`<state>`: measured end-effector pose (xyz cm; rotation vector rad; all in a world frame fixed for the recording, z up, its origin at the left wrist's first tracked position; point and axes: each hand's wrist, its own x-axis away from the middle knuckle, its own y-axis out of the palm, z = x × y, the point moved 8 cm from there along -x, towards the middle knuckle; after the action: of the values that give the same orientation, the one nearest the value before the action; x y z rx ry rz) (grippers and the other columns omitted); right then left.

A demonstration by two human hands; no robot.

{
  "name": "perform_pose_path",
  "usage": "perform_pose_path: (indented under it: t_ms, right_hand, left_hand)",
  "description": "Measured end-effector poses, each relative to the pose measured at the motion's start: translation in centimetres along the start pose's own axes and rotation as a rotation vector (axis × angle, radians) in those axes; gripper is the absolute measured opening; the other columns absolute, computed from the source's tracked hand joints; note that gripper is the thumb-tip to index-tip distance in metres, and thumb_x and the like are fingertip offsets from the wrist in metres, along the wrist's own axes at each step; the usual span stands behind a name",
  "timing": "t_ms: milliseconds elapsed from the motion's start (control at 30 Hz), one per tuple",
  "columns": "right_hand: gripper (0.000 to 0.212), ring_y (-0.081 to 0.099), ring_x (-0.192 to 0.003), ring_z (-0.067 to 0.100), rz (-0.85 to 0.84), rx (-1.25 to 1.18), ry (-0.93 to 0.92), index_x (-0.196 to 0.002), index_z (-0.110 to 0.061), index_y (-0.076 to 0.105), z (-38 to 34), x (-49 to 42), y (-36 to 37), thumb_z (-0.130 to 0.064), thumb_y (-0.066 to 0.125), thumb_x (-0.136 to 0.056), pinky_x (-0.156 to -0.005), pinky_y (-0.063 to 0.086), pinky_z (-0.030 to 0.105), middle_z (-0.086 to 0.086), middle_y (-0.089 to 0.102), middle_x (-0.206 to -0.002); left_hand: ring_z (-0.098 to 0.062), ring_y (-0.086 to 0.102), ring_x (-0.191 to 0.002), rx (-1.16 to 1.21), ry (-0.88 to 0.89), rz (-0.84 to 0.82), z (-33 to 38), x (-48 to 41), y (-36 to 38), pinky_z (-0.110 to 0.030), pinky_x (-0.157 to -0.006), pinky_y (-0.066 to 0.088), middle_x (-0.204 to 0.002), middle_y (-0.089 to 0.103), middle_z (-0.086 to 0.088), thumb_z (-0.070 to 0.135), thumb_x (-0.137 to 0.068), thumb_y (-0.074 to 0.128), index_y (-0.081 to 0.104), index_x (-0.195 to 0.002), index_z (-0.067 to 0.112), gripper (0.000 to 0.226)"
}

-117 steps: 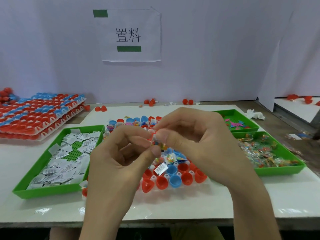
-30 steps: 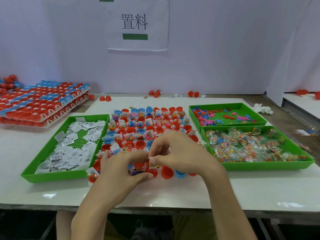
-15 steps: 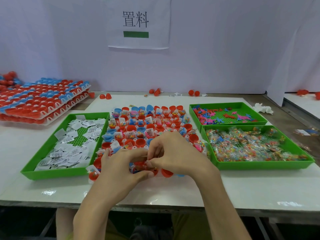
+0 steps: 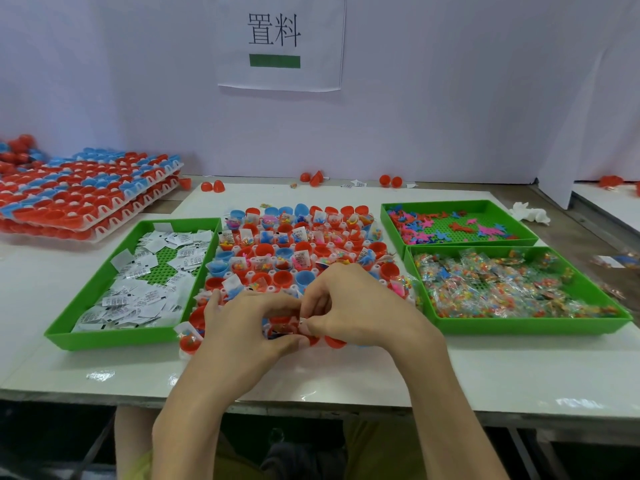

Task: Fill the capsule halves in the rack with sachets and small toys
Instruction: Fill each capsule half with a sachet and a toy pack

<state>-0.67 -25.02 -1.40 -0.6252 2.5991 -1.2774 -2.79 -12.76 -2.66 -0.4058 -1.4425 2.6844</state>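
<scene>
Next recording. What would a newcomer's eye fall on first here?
The left hand and right hand meet at centre front, pinching a small packet over the near edge of the rack. Its red and blue capsule halves fill the middle, flanked by green trays: white sachets left, clear toy packets right.

Rack [image 4: 313,271]: white, its capsule halves [image 4: 284,278] red and blue in no fixed order.
Left tray [image 4: 104,337]: bright green; sachets [image 4: 145,261] in it white with black print.
Far right tray [image 4: 391,220]: the same green, dotted floor; toys [image 4: 426,225] pink, blue and red.
Near right tray [image 4: 519,329]: green; packets [image 4: 502,285] clear, speckled orange, yellow, red and green inside.
Stacked racks [image 4: 86,188] at far left: white, loaded red with streaks of blue.
Loose halves [image 4: 213,186] at the back: red.
Sign [image 4: 311,77]: white, black characters, one green bar.
Surface [image 4: 346,375]: white.
Wall [image 4: 450,98]: pale lilac.
</scene>
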Motion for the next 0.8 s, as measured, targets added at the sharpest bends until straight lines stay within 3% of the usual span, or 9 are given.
perform_pose_path:
  t_ms: [167,333,500,633,800]
  right_hand:
    - [0.01,0.07,-0.072,0.011,0.002,-0.007,0.022,-0.083,-0.022,0.075,0.2,-0.1,0.0,-0.016,0.071,-0.089,-0.061,0.055,0.019,-0.006,0.07,-0.078]
    - [0.007,0.066,-0.073,0.002,0.059,-0.034,-0.001,-0.081,-0.025,0.073,0.4,0.4,-1.4,-0.021,0.078,-0.085,-0.066,0.052,0.016,-0.012,0.069,-0.076]
    - [0.008,0.066,-0.071,0.002,0.094,-0.049,-0.039,-0.079,-0.025,0.074,0.1,0.3,-1.7,-0.02,0.079,-0.083,-0.066,0.055,0.018,-0.01,0.07,-0.074]
    - [0.009,0.063,-0.069,-0.002,0.087,-0.019,-0.041,-0.077,-0.027,0.075,-0.1,0.1,-1.1,-0.023,0.078,-0.084,-0.058,0.046,0.012,-0.014,0.067,-0.073]
    - [0.011,0.063,-0.068,0.0,0.055,-0.011,-0.029,-0.076,-0.026,0.075,0.1,-0.2,-0.6,-0.02,0.077,-0.085,-0.059,0.046,0.013,-0.015,0.065,-0.07]
  left_hand:
    - [0.016,0.047,-0.103,-0.01,0.007,0.0,0.0,0.0,0.1,-0.049,-0.118,-0.001,-0.091,0.057,0.043,0.048,-0.078,0.076,0.051,-0.087,0.066,0.032]
    - [0.02,0.044,-0.093,-0.002,0.0,0.014,-0.1,0.0,0.1,-0.049,-0.119,0.001,-0.087,0.054,0.042,0.047,-0.076,0.078,0.051,-0.087,0.062,0.032]
    - [0.009,0.046,-0.1,-0.018,-0.02,0.008,-0.2,0.0,0.0,-0.049,-0.12,0.002,-0.091,0.052,0.039,0.049,-0.078,0.076,0.05,-0.094,0.058,0.032]
    - [0.005,0.048,-0.106,-0.027,-0.013,0.008,-0.1,0.0,-0.1,-0.05,-0.12,0.004,-0.096,0.058,0.034,0.049,-0.079,0.075,0.051,-0.09,0.06,0.029]
    - [0.009,0.047,-0.1,-0.019,-0.01,0.01,-0.1,0.0,0.0,-0.052,-0.12,0.004,-0.092,0.058,0.035,0.046,-0.078,0.076,0.055,-0.091,0.058,0.027]
